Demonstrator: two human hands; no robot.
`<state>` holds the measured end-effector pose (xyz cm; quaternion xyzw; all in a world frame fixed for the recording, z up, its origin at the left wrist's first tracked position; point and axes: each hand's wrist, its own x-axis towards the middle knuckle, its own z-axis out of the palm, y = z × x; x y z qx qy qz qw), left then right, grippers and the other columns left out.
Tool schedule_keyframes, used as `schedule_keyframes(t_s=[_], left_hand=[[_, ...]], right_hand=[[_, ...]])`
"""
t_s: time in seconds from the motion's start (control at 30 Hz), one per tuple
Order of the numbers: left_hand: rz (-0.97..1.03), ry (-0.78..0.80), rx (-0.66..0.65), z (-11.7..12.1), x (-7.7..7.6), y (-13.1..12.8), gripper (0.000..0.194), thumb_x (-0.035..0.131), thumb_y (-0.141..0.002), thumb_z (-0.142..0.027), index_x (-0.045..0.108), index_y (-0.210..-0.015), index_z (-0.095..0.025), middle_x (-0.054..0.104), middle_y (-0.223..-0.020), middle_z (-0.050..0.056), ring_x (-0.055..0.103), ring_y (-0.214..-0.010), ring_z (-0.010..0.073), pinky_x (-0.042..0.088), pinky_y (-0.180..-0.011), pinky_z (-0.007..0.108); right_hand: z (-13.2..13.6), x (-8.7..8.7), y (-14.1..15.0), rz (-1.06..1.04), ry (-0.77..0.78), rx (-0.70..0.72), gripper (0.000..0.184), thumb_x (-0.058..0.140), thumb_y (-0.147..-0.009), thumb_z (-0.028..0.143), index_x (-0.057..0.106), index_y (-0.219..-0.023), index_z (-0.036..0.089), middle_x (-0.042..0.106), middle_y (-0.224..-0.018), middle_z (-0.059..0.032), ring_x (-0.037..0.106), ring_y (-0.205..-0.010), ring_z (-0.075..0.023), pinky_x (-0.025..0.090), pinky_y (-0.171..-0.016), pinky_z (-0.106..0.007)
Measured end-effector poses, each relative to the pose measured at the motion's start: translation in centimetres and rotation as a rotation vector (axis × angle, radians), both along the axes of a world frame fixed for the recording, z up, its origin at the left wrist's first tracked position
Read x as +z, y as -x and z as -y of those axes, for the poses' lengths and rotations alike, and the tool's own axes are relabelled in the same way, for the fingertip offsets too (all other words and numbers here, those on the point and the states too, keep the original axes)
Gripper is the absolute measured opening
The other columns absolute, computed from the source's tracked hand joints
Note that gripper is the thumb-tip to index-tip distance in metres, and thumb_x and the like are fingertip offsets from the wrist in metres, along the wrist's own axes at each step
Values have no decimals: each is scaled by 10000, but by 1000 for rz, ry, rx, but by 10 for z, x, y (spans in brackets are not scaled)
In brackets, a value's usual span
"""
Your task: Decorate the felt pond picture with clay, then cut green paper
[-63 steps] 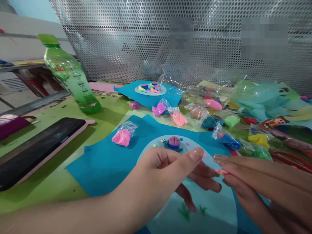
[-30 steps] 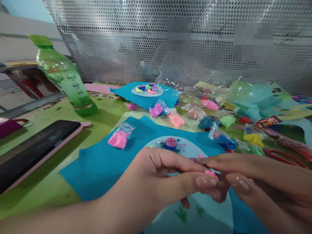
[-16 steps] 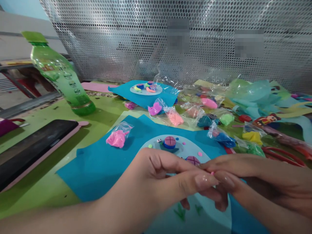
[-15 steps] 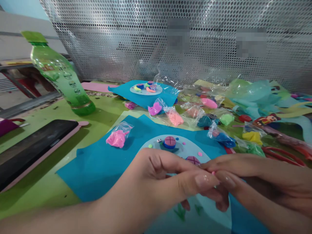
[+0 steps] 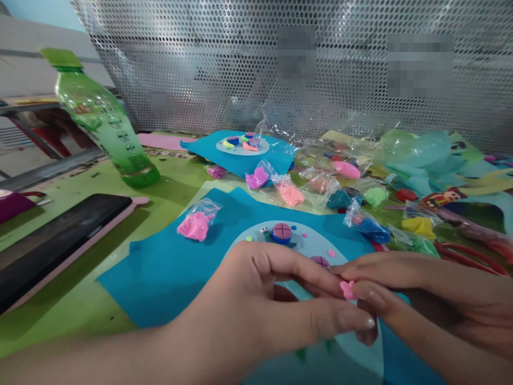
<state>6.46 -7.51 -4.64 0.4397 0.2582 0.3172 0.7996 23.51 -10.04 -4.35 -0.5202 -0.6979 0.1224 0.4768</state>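
A small pink clay piece with lobed edges, like a tiny flower [image 5: 348, 290], is pinched between the thumb and index finger of my right hand [image 5: 433, 305]. My left hand [image 5: 272, 299] reaches it from the other side. Its index fingertip touches the clay or lies right beside it, while the thumb is spread away below. Under both hands lies a light-blue paper shape [image 5: 320, 363] on a blue sheet [image 5: 160, 283]. On that shape sits a purple-topped clay disc with a blue rim [image 5: 281, 233]. A second purple disc [image 5: 319, 261] is partly hidden behind my fingers.
Bags of coloured clay, such as a pink one [image 5: 195, 225] and a blue one [image 5: 371, 227], lie around the sheet. A green bottle [image 5: 104, 123] and a black phone [image 5: 68, 240] are at left. Red scissors handles [image 5: 473, 256] lie right. A perforated metal panel [image 5: 224, 64] closes the back.
My left thumb has moved down and away from the clay, so the pink piece now shows with its lobes. The right hand keeps its pinch. The view has shifted slightly.
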Motion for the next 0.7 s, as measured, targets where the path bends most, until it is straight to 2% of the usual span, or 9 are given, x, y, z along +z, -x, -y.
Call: schedule_keyframes(t_s=[0.1,0.23,0.33,0.43,0.6,0.7], left_hand=[[-30,-27,32,1,-1,0,99,670,-714,-169,686,-721,-266,706,-732,-88,629,-713,38,450,-577,70],[-65,-65,77,3,-2,-1,80,688,-694,-186,684,-720,-262,702,-745,-66,620,-718,74,476,-644,145],[-94,-97,82,2,-1,-1,65,677,-702,-187,685,-705,-251,694,-719,-54,619,-712,99,492,-683,200],[-111,-122,53,1,1,0,53,667,-710,-200,691,-703,-248,691,-717,-44,630,-755,136,501,-715,245],[-181,-173,50,0,3,1,42,666,-710,-243,705,-718,-257,702,-733,-49,635,-770,130,490,-674,195],[-180,-152,59,0,3,1,35,670,-703,-254,704,-715,-256,705,-735,-52,637,-755,128,484,-646,183]], right_hand=[[0,0,-1,21,-8,22,71,603,-716,432,671,-701,414,649,-504,103,589,-373,-96,498,-374,-114],[0,2,-2,13,46,101,127,548,-776,383,669,-748,409,577,-404,102,540,-311,-82,470,-338,-111],[-1,1,-1,-11,57,117,122,554,-773,371,667,-766,417,586,-412,96,537,-295,-94,459,-297,-127],[0,0,0,-21,49,66,104,564,-750,410,663,-721,425,590,-409,85,549,-301,-128,488,-307,-172],[3,-1,-2,45,40,13,97,585,-715,439,662,-659,426,637,-486,82,598,-391,-144,506,-356,-180],[4,-2,-4,97,22,-33,77,589,-708,433,664,-693,431,684,-603,85,637,-486,-149,544,-455,-187]])
